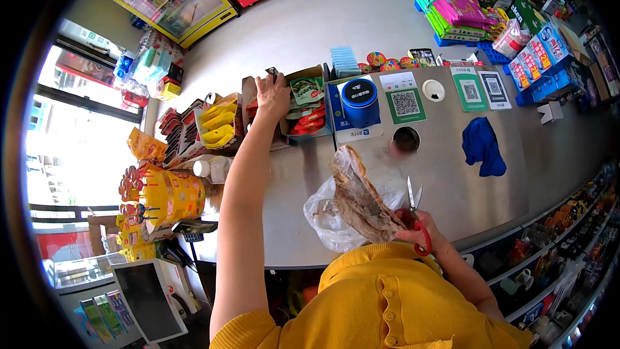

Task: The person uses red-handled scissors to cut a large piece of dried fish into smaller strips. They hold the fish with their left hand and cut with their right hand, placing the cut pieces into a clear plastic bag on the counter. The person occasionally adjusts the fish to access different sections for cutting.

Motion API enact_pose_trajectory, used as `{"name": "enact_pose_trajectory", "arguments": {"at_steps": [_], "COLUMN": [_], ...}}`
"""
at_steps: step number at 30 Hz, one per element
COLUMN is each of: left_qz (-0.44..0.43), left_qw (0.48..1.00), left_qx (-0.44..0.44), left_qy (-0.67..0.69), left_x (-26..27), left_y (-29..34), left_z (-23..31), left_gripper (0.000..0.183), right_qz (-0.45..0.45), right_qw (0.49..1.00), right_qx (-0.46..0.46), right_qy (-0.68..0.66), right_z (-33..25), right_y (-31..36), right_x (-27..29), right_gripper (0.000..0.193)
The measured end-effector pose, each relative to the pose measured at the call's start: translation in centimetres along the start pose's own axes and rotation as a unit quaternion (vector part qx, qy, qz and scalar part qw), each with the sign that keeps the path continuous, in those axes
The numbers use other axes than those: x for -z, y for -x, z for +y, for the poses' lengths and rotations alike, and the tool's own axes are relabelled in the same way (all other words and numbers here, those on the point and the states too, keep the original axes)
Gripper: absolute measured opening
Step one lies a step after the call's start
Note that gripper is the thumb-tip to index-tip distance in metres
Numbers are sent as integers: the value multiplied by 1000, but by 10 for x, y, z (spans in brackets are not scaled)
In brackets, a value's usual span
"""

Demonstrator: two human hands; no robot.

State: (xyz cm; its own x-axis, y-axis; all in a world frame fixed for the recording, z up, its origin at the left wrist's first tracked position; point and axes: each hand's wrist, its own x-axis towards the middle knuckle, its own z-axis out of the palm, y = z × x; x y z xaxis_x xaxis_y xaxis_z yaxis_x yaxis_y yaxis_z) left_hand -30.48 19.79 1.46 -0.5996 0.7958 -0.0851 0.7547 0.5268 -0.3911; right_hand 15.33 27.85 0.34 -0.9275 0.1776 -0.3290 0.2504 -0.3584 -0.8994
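My left hand [271,95] reaches far out over a cardboard box [247,85] on the counter. Its fingers are spread at the box's far edge, beside a small dark item [272,72]; I see no grip on anything. Low and close to my body, my right hand [431,234] is closed around red-handled scissors [422,238], whose blades stand apart and point away from me. The same hand pinches the near end of a flat, brown-grey dried fish [361,197]. The fish leans up over a crumpled clear plastic bag [318,214] on the steel counter.
On the counter [290,239] stand a blue round canister [360,103], a dark open cup [406,139], code cards [405,102] and a blue cloth [483,147]. Snack boxes [219,123] and a lollipop stand [169,194] line the left. Shelves [549,245] run along the right.
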Motion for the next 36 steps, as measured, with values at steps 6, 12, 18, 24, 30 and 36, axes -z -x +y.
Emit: {"name": "enact_pose_trajectory", "arguments": {"at_steps": [6, 12, 18, 24, 30, 36], "left_qz": [-32, 12, -4, 43, 64, 67], "left_qw": [996, 997, 994, 995, 995, 993], "left_qx": [-35, 32, -1, -74, -71, -90], "left_qy": [-69, -67, -105, -45, 7, 24], "left_x": [-3, -15, -2, -17, -27, -22], "left_y": [-11, -15, -17, -27, -35, -33], "left_z": [-2, 6, 23, 12, 10, 10], "left_gripper": [29, 26, 23, 13, 14, 12], "right_qz": [-12, -13, -6, -14, -9, -5], "right_qw": [997, 998, 999, 998, 998, 998], "right_qx": [-48, -45, -42, -54, -60, -55], "right_qy": [-58, -34, 4, -14, -21, -23], "right_z": [0, 1, 2, 0, 3, 9], "right_y": [-4, -9, -11, -12, -10, -8], "right_x": [-2, -1, 1, 1, 0, -1], "right_gripper": [39, 39, 40, 36, 35, 37]}}
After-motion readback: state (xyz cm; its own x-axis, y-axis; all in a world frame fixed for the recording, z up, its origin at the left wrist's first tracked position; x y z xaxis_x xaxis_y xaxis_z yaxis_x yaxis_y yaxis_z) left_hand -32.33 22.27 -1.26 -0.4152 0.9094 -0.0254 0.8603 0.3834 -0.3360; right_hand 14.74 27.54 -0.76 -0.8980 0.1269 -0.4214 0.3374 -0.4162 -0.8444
